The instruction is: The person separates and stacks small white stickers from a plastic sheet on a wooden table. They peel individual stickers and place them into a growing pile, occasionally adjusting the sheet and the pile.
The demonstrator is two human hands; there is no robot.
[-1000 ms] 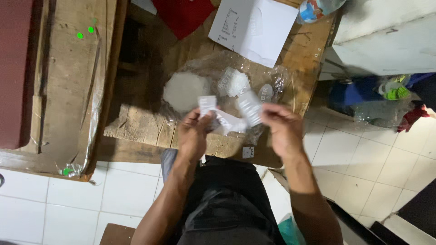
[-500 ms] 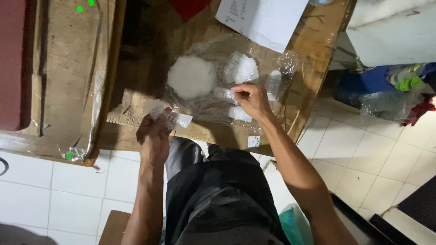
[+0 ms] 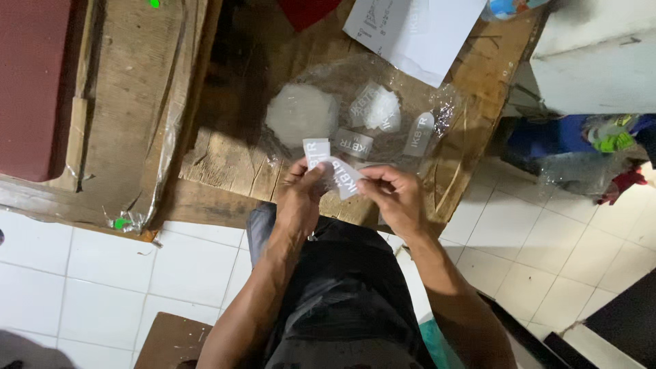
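While more printed strips lie on the clear plastic sheet (image 3: 437, 102) on the worn wooden bench (image 3: 225, 157), left hand (image 3: 301, 198) and right hand (image 3: 396, 198) both pinch fingers on one small white printed label strip (image 3: 336, 172), its long axis slanting between them above the near edge.

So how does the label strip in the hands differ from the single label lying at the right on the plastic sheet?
The label strip is pinched between the left hand and right hand, lifted and bent; the single label lies flat and untouched on the plastic sheet. The strip looks longer, spanning several label lengths. Both are pale with printed lettering.
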